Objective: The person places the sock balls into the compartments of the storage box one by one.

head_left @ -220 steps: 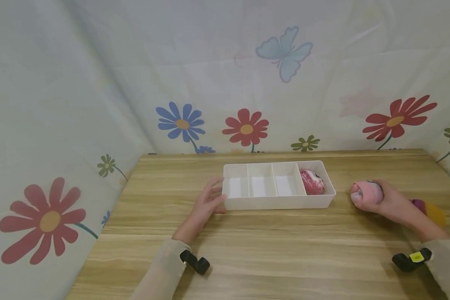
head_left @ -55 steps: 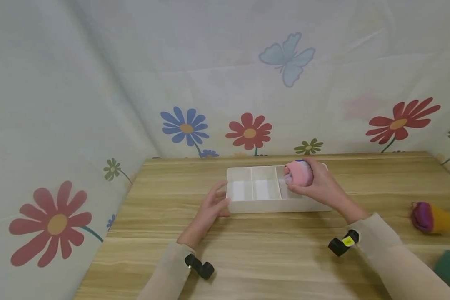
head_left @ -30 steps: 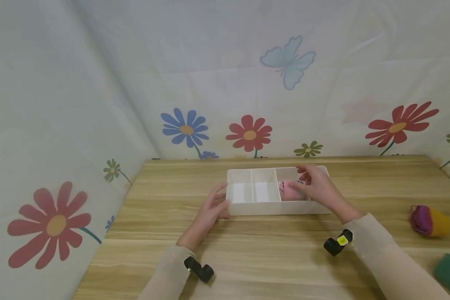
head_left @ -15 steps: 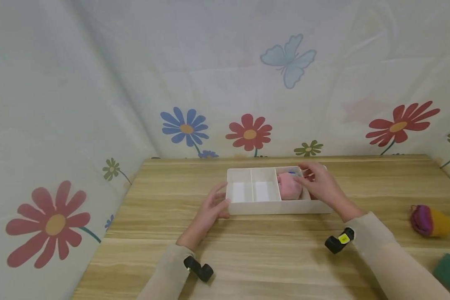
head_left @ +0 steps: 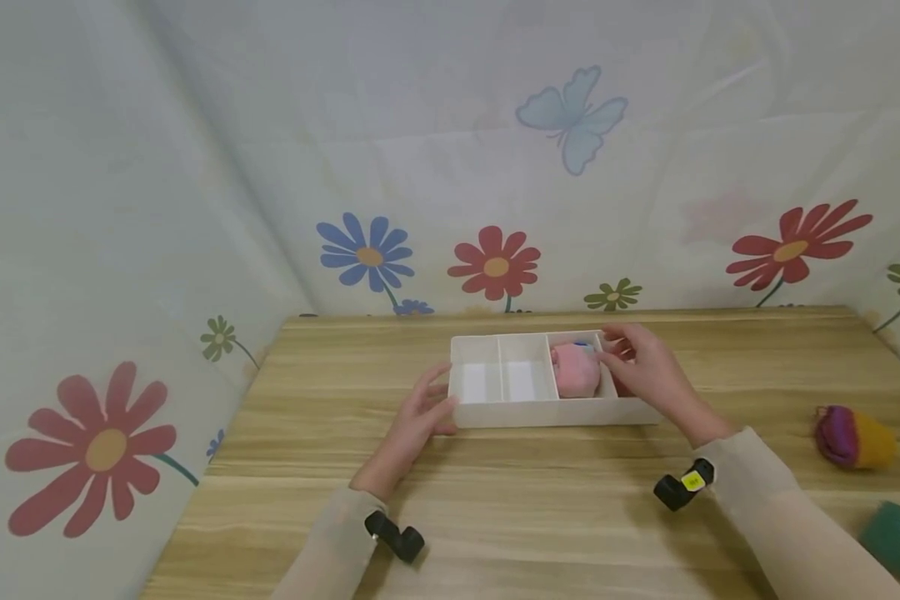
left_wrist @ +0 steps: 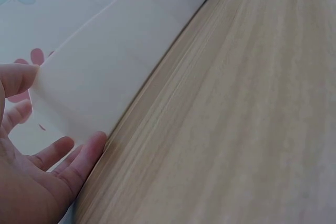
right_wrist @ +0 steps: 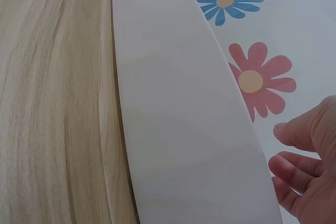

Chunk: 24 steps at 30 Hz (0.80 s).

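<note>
A white divided box [head_left: 540, 414] sits on the wooden table in the head view. In its third compartment from the left lies a rolled-up pink sock [head_left: 576, 371] with a bluish patch. Part of a red rolled-up sock [head_left: 625, 387] shows in the rightmost compartment, mostly hidden by my right hand [head_left: 645, 367]. That hand hovers over the box's right end, its thumb beside the pink sock; nothing shows between its fingers in the right wrist view. My left hand [head_left: 416, 417] touches the box's left end with spread fingers, fingertips [left_wrist: 96, 141] at its lower corner.
A purple and yellow rolled-up sock [head_left: 855, 437] lies on the table at the right. Nearer the front right edge is a green ribbed bundle [head_left: 896, 536], partly beside my right sleeve. A flowered cloth [head_left: 420, 150] hangs behind the table.
My right hand has carried the pink sock leftward from the right of the table into the third compartment and let it go. My left hand has stayed at the box's left end.
</note>
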Tool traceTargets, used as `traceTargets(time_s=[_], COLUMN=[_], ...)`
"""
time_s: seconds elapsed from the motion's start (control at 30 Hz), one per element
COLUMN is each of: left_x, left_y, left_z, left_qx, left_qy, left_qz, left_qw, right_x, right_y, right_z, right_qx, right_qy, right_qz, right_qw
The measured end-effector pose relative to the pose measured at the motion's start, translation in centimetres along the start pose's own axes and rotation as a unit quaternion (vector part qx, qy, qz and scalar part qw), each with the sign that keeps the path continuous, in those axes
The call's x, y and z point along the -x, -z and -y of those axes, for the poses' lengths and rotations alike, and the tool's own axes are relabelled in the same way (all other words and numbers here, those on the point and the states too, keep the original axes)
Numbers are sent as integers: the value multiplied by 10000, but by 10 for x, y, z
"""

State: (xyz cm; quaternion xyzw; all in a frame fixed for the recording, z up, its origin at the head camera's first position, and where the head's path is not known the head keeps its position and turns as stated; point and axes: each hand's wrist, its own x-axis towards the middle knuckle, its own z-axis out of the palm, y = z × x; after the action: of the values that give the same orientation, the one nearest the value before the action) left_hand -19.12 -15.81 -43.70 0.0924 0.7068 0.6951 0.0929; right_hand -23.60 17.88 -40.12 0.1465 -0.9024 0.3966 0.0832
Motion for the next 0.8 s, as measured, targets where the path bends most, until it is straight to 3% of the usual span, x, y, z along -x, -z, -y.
traceTargets(time_s=[0.8], left_x=[0], left_y=[-2], left_z=[1], left_qx=[93], left_qy=[-16], left_qz=[-1], left_qw=[10000], right_x=[21], right_y=[24], right_z=[-11], right_qx=[50], right_qy=[158], right_qz=[-21], right_qw=[9999])
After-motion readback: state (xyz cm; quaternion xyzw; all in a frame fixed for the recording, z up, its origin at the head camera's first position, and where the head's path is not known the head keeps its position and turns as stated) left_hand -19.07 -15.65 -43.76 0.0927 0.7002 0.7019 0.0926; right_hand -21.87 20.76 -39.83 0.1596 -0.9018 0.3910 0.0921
